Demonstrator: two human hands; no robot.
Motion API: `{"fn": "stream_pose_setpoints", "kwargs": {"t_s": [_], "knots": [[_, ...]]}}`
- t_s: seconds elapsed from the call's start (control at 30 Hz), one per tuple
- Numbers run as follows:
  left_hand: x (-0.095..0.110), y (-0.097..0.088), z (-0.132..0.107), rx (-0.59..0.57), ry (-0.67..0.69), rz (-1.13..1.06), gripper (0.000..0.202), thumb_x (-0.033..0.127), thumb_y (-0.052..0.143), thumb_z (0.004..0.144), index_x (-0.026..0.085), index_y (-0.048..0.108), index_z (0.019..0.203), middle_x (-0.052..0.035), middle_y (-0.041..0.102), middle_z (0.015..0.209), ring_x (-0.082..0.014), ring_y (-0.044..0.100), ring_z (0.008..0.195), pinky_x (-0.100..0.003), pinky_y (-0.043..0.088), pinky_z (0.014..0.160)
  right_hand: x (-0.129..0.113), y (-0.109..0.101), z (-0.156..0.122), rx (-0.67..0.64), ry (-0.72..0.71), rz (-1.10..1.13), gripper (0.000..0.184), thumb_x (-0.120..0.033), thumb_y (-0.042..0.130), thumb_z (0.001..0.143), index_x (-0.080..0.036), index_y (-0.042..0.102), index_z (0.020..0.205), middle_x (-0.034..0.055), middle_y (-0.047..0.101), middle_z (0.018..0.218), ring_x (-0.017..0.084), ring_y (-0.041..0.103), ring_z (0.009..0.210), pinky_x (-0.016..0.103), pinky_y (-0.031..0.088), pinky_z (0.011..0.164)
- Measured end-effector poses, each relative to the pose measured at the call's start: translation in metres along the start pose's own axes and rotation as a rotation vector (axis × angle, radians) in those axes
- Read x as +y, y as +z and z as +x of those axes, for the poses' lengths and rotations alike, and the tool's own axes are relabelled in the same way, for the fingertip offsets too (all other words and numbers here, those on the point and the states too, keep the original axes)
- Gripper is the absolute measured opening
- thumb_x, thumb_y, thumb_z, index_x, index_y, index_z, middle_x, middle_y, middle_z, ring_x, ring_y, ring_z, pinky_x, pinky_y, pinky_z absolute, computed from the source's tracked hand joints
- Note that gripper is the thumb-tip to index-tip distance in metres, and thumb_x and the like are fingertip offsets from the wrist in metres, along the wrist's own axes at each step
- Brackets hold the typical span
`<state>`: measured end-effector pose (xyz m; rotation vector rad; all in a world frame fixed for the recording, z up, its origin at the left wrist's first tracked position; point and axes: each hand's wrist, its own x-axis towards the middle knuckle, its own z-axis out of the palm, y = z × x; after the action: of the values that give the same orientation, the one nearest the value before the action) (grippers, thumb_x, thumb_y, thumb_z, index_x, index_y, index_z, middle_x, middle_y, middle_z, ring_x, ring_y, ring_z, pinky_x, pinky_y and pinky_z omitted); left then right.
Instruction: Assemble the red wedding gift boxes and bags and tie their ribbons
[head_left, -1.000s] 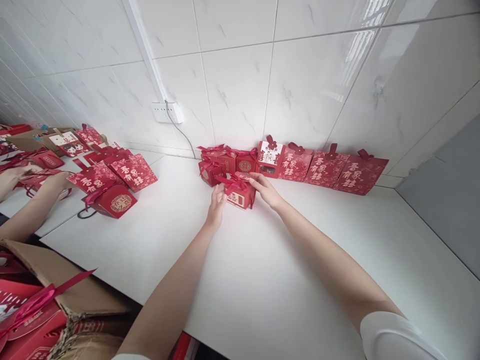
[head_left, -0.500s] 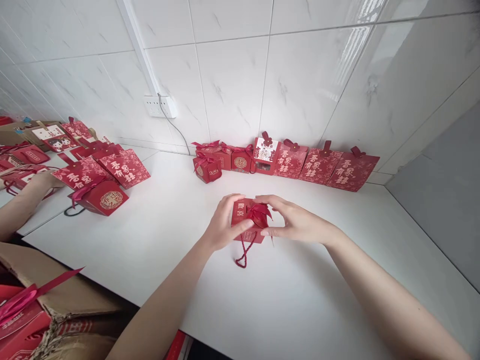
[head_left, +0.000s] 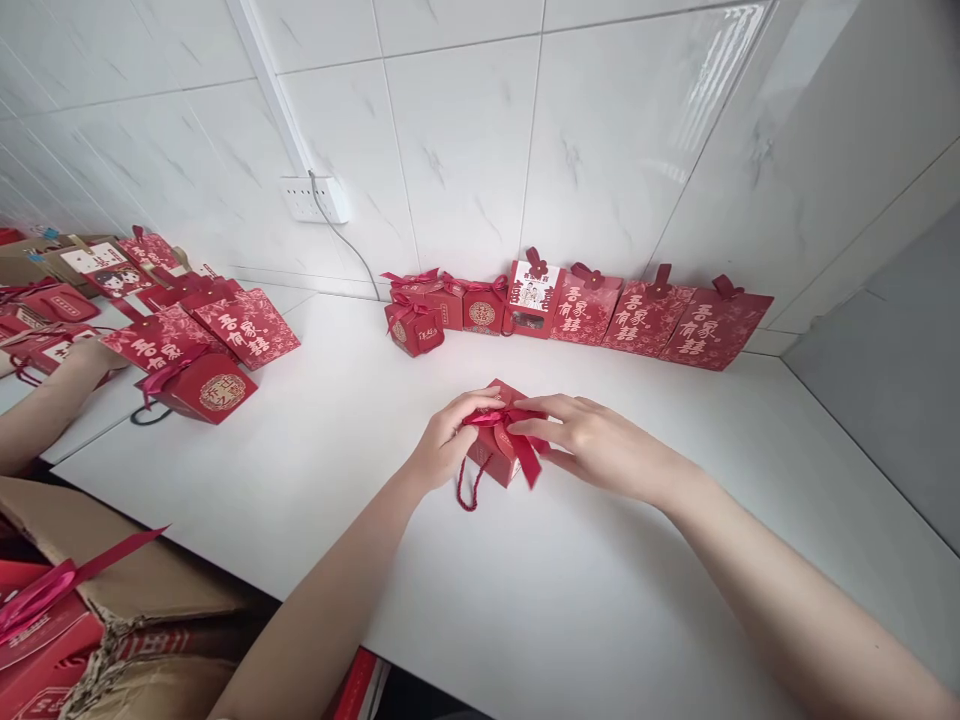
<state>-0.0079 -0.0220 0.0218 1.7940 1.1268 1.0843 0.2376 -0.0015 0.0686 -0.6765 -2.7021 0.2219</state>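
A small red gift box (head_left: 484, 465) with gold print stands on the white table in front of me, one corner turned toward me. A dark red ribbon bow (head_left: 504, 420) lies across its top, and one ribbon tail hangs down the right front side. My left hand (head_left: 448, 435) is at the box's left, thumb and fingers closed on the bow's left loop. From the right, my right hand (head_left: 592, 440) reaches over the box, its fingers closed about the bow's right part; its fingertips partly cover the ribbon. A twisted cord handle (head_left: 471, 490) droops from the front left side onto the table.
Against the tiled wall stand several red gift boxes (head_left: 585, 310). More boxes (head_left: 247, 330) cluster at the left, where another person's hand (head_left: 86, 365) rests among them. An open cardboard carton (head_left: 150, 580) holding red boxes sits below the table's left edge. A socket (head_left: 315, 200) is on the wall.
The box has turned so that a corner faces me. My hands have moved from its sides to the bow, and a ribbon tail now hangs down the front. The cord handle has shifted left.
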Motion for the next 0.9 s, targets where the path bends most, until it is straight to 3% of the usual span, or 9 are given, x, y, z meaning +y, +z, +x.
{"fn": "stream_pose_setpoints", "kwargs": {"t_s": [0.07,0.2,0.37,0.5,0.6,0.73,0.9], "knots": [[-0.001,-0.0001,0.0008,-0.033,-0.013,-0.046,0.048,0.009,0.037,0.084,0.025,0.067,0.118,-0.003,0.052,0.143,-0.0224,0.041,0.14,-0.041,0.034,0.119,0.0015,0.0046,0.0019,0.045,-0.008,0.038,0.026,-0.018,0.054,0.098,-0.025,0.065,0.12,0.0054,0.063,0.127,0.023,0.062,0.108,0.041,0.052,0.09],[-0.0029,-0.0015,0.0027,-0.076,-0.054,-0.175,0.04,0.013,0.041,0.084,0.023,0.071,0.109,-0.0042,0.055,0.141,-0.0242,0.042,0.139,-0.039,0.037,0.116,0.0061,0.0041,0.0009,0.098,0.04,0.144,0.023,-0.019,0.047,0.101,-0.023,0.067,0.111,0.0052,0.07,0.107,0.02,0.065,0.094,0.036,0.054,0.081],[-0.0033,-0.0012,0.0029,-0.117,-0.028,-0.237,0.036,0.015,0.043,0.084,0.021,0.07,0.106,-0.0061,0.056,0.138,-0.0253,0.044,0.137,-0.039,0.04,0.112,0.006,-0.001,-0.0015,0.025,-0.02,0.207,0.035,-0.01,0.049,0.096,-0.027,0.062,0.124,0.0046,0.064,0.118,0.019,0.061,0.104,0.035,0.052,0.085],[0.0002,0.0017,0.0013,-0.135,0.042,-0.258,0.028,0.024,0.047,0.088,0.02,0.069,0.105,-0.0092,0.057,0.134,-0.027,0.048,0.132,-0.04,0.038,0.112,0.0025,0.0018,0.0002,-0.003,-0.035,0.219,0.025,-0.015,0.059,0.092,-0.027,0.067,0.112,0.0044,0.063,0.113,0.021,0.059,0.102,0.035,0.05,0.083],[0.0025,0.0045,0.0014,-0.107,0.022,-0.243,0.022,0.034,0.055,0.09,0.018,0.069,0.098,-0.0114,0.06,0.129,-0.0272,0.053,0.125,-0.04,0.042,0.107,0.0002,0.0031,0.0019,0.045,0.033,0.34,0.015,-0.02,0.055,0.096,-0.023,0.068,0.101,0.0047,0.064,0.104,0.018,0.061,0.092,0.031,0.05,0.076],[0.0025,0.0071,0.0026,-0.098,0.008,-0.216,0.016,0.032,0.065,0.085,0.017,0.066,0.092,-0.0129,0.061,0.126,-0.0252,0.06,0.115,-0.036,0.048,0.096,0.0008,0.0004,0.0028,0.146,0.208,0.532,0.011,-0.02,0.055,0.094,-0.021,0.065,0.092,0.0012,0.066,0.093,0.013,0.061,0.077,0.026,0.048,0.069],[0.0032,0.0075,0.0027,-0.097,0.019,-0.171,0.015,0.031,0.063,0.086,0.017,0.067,0.091,-0.0136,0.061,0.126,-0.0248,0.06,0.116,-0.035,0.048,0.094,0.0075,0.0029,0.0042,0.17,0.453,0.481,0.018,-0.031,0.057,0.093,-0.02,0.058,0.077,-0.0026,0.063,0.072,0.012,0.054,0.061,0.026,0.044,0.059]]}}
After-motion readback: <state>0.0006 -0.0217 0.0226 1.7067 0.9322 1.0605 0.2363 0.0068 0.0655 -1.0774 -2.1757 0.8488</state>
